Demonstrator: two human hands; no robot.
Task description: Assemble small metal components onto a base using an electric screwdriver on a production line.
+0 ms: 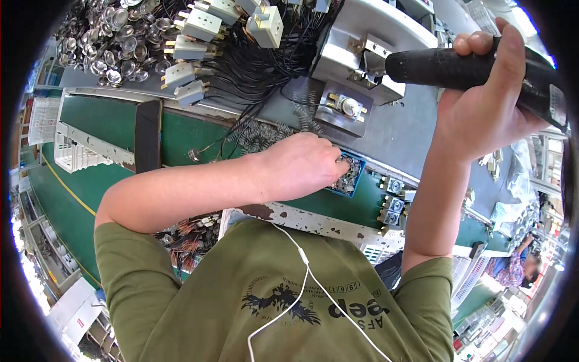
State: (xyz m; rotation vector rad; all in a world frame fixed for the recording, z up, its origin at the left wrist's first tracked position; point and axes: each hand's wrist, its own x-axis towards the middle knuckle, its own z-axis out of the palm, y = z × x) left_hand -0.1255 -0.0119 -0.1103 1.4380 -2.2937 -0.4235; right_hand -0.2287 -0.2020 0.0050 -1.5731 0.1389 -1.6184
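Observation:
My right hand [482,102] is wrapped round a black electric screwdriver [440,67] at the upper right. Its nose points left into the opening of a pale metal box [374,55]. Over the rim of a small blue tray [360,178] of tiny metal parts, my left hand [304,166] has its fingers curled together. Whatever those fingertips hold, if anything, is hidden. Between the two hands a round, white-centred plug piece with brass pins [348,107] sits on a square metal block [330,120], and a black cord leads to it.
White plugs [202,25] with black cords [259,66] pile up at the top, beside shiny metal cups [123,42]. Coil springs [256,136] lie left of the tray. Several plug pieces [393,205] stand to its right. A person [512,268] is at the far right.

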